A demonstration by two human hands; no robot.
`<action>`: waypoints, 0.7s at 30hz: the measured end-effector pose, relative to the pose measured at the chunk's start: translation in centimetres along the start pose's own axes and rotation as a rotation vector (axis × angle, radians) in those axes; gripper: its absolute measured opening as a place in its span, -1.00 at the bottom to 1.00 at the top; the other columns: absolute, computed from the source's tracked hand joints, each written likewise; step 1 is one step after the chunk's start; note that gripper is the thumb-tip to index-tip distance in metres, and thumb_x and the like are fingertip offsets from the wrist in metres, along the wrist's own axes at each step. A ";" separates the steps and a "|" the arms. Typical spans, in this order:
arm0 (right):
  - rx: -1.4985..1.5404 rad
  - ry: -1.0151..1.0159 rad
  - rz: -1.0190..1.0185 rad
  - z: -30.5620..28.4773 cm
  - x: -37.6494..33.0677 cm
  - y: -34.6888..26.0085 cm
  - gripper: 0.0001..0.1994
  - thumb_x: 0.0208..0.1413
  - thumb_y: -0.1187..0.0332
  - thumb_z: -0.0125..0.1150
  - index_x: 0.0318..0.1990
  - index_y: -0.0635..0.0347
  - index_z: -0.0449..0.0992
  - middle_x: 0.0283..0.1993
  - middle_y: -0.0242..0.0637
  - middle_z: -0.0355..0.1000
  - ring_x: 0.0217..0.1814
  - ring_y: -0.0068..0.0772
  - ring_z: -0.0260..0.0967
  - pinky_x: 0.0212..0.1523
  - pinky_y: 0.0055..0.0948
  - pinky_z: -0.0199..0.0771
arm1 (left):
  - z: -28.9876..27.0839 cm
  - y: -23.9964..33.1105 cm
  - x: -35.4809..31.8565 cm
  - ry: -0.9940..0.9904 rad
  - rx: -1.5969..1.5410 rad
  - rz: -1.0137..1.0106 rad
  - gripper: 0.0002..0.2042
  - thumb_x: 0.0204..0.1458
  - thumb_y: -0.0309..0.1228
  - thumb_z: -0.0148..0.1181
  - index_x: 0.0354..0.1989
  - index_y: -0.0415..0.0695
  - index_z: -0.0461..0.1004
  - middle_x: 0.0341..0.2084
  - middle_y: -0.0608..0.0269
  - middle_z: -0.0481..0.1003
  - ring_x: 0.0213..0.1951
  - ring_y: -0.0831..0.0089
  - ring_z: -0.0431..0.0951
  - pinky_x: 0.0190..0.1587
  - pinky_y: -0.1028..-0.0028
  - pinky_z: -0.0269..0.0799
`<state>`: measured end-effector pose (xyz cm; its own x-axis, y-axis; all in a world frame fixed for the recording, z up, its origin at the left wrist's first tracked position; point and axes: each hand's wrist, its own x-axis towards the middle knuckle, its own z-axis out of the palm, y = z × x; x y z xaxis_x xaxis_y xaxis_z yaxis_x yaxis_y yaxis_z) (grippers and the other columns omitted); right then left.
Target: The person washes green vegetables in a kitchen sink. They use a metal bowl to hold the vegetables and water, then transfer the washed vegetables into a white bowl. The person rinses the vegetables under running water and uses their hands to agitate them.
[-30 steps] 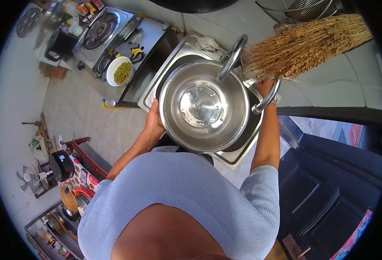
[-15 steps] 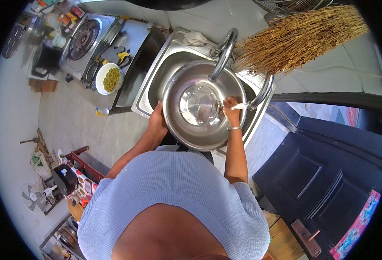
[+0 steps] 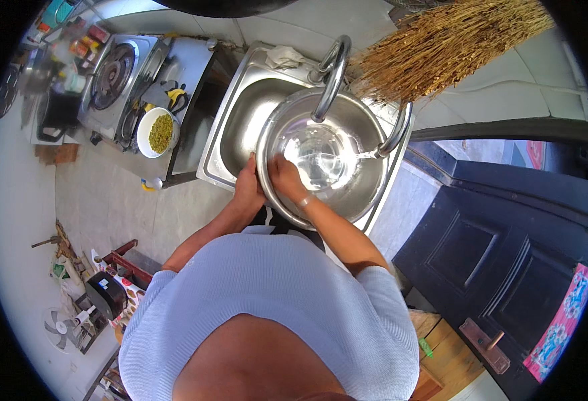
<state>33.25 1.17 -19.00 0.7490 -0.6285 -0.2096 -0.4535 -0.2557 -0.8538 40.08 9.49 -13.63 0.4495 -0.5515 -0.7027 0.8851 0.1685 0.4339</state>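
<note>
A wide stainless steel basin [image 3: 367, 194] rests over the right part of a double steel sink [image 3: 214, 157]. Clear water covers its bottom. My left hand [image 3: 248, 184] grips the basin's left rim, thumb up at the edge. Inside the basin, my right hand [image 3: 286, 177] lies against the left inner wall with its fingers bunched; what they hold, if anything, is hidden. Water runs into the basin from the curved tap [image 3: 401, 130] on the right. A second curved tap [image 3: 337, 73] arches over the far rim.
A white bowl [image 3: 142, 134] of small green pieces stands at the counter's edge on the left, by yellow-handled scissors [image 3: 177, 97]. Farther left is a gas stove [image 3: 110, 73]. A straw broom head [image 3: 454, 50] hangs at the far right. A dark door [image 3: 487, 254] stands at right.
My right hand has moved from the stream at the basin's right side across to its left inner wall. My left hand stays on the rim. The water now falls freely from the tap.
</note>
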 end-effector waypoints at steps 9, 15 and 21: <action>-1.180 -0.197 -0.418 -15.1 -1.5 10.9 -0.82 0.03 0.37 0.00 -0.34 0.24 0.51 -0.28 -0.14 0.45 -0.19 -0.22 0.41 -0.22 -0.19 0.42 | -0.6 0.8 -0.8 0.088 0.045 -0.016 -0.59 0.28 -0.14 -0.32 0.05 -0.16 0.33 -0.06 0.16 0.44 -0.04 0.32 0.45 0.06 0.29 0.37; -1.153 -0.169 -0.081 -11.3 0.6 9.9 -0.83 -0.10 0.36 0.07 -0.37 0.19 0.53 -0.31 -0.16 0.43 -0.30 -0.10 0.43 -0.32 -0.19 0.46 | 1.4 2.2 -1.5 0.065 0.064 -0.011 -0.60 0.28 -0.16 -0.30 0.05 -0.17 0.33 -0.05 0.16 0.43 -0.02 0.32 0.43 0.08 0.31 0.34; 0.251 -0.673 0.517 -2.2 -2.3 6.1 -0.86 0.06 0.37 0.10 -0.31 0.26 0.47 -0.56 -0.32 0.40 -0.67 -0.53 0.25 -0.67 -0.48 0.26 | 0.3 1.8 0.2 0.124 0.052 -0.013 -0.63 0.28 -0.18 -0.27 0.01 -0.15 0.35 -0.08 0.17 0.45 -0.05 0.33 0.45 0.05 0.32 0.35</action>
<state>27.74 -0.57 -22.65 0.6413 -0.0351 -0.7665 -0.7536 0.1596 -0.6377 41.70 9.43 -12.86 0.4527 -0.4471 -0.7715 0.8848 0.1177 0.4510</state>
